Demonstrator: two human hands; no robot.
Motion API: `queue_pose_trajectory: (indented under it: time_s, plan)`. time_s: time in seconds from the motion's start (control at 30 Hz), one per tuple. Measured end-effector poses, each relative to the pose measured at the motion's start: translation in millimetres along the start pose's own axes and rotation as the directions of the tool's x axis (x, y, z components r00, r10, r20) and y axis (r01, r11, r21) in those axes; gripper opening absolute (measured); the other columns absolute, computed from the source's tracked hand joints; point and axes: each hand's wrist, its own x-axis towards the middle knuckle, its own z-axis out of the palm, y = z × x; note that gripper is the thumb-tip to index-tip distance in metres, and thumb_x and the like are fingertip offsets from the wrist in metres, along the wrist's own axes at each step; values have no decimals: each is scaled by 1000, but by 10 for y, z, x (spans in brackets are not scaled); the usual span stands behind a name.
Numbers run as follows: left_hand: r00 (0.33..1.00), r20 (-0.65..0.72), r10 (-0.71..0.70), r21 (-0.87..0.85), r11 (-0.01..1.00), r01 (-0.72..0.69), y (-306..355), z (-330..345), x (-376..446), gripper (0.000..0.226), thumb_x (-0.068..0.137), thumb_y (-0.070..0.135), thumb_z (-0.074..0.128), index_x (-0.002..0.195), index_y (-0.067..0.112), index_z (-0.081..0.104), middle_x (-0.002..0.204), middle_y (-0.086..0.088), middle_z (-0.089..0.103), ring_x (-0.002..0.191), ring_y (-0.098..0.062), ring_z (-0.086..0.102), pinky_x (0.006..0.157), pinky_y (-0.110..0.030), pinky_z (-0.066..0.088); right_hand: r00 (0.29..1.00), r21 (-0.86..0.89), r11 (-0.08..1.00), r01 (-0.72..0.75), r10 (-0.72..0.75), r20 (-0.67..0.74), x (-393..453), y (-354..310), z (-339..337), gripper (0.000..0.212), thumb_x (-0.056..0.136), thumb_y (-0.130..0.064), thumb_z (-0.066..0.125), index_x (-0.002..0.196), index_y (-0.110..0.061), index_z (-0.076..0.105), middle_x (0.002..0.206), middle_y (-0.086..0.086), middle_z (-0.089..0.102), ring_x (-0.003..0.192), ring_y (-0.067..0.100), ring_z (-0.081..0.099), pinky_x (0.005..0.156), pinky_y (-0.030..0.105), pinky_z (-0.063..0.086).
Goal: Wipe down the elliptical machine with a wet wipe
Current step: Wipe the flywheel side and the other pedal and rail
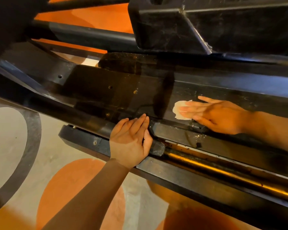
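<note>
The right hand [213, 113] lies flat, fingers straight and slightly spread, pressing a small crumpled white wet wipe [180, 109] against the glossy black metal frame of the elliptical machine [106, 90]. The wipe sits under the fingertips, with its pale edge showing past them toward the left, on the broad sloping panel of the frame, where faint dusty streaks and specks show around the hand. The left hand [131, 140] rests lower on the same machine, near the right hand but not touching it; its fingers are straight and close together, laid over the edge of the lower black rail, with the thumb tucked along a small grey rubbery block [157, 148], and it holds nothing. Just to the right of that block, a brass-coloured metal guide rod [223, 176] runs along a grimy channel. Beneath the machine lies a carpet patterned in beige, orange and dark grey curves [32, 163].
</note>
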Motion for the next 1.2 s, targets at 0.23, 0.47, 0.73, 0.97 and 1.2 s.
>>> queue_pose_trajectory:
  time_s: [0.23,0.47,0.73,0.97,1.2]
  plan:
    - [1000,23,18,5,1000,-18,-14,3,-6,40,98,26,40,113,10,74,118,-4,70,98,-22,70,96,-38,48,997,126,989,-72,73,-5,165,-153,-119,49,105,-40,23,151,-42,7,160,-14,-2,146,9,-3,117,29,-4]
    - [1000,3,28,18,999,-28,-18,13,-12,38,98,25,42,112,10,74,117,-5,71,98,-22,70,94,-38,48,974,7,991,-131,127,189,-365,336,-330,47,86,-66,7,133,-70,5,153,-31,1,144,3,-8,120,35,0]
    - [999,19,-42,27,999,41,58,10,-17,37,97,26,44,113,11,74,115,-5,72,100,-22,70,97,-40,46,979,220,965,-140,101,179,-491,11,-104,47,98,-51,21,143,-59,6,152,-30,-3,140,-1,-8,112,27,-1]
    - [978,119,-172,47,985,167,310,36,15,41,95,31,46,120,9,70,122,-7,68,114,-24,64,102,-37,39,983,-24,984,-177,178,42,-101,18,-134,51,106,-31,22,153,-36,0,160,-11,1,146,7,-3,118,29,-10]
    - [977,108,-182,35,983,180,332,41,19,39,95,29,46,120,11,70,122,-5,69,114,-23,64,105,-39,39,976,180,968,-177,148,162,-164,-125,-169,47,106,-39,18,150,-45,1,147,-26,-14,130,-3,-19,94,9,-30]
